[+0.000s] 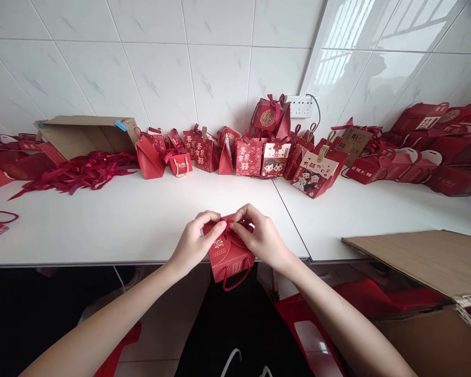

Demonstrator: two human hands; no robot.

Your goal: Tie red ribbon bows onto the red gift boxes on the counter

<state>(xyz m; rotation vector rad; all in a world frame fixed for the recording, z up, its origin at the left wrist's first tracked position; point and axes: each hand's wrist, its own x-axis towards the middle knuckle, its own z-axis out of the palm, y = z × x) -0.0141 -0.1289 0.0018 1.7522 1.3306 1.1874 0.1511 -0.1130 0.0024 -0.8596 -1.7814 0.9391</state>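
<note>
A small red gift box (230, 259) with a red cord handle sits at the near edge of the white table (121, 220). My left hand (196, 241) pinches the top of the box from the left. My right hand (259, 235) pinches it from the right. The fingertips of both hands meet on a red ribbon (227, 225) at the box's top. Both hands are closed on it.
Several finished red gift boxes (251, 154) line the tiled wall. A heap of red ribbons (78, 170) lies before an open cardboard box (86, 136) at the left. Flat red boxes (427, 152) are stacked at the right. A cardboard carton flap (424, 259) juts in at the lower right.
</note>
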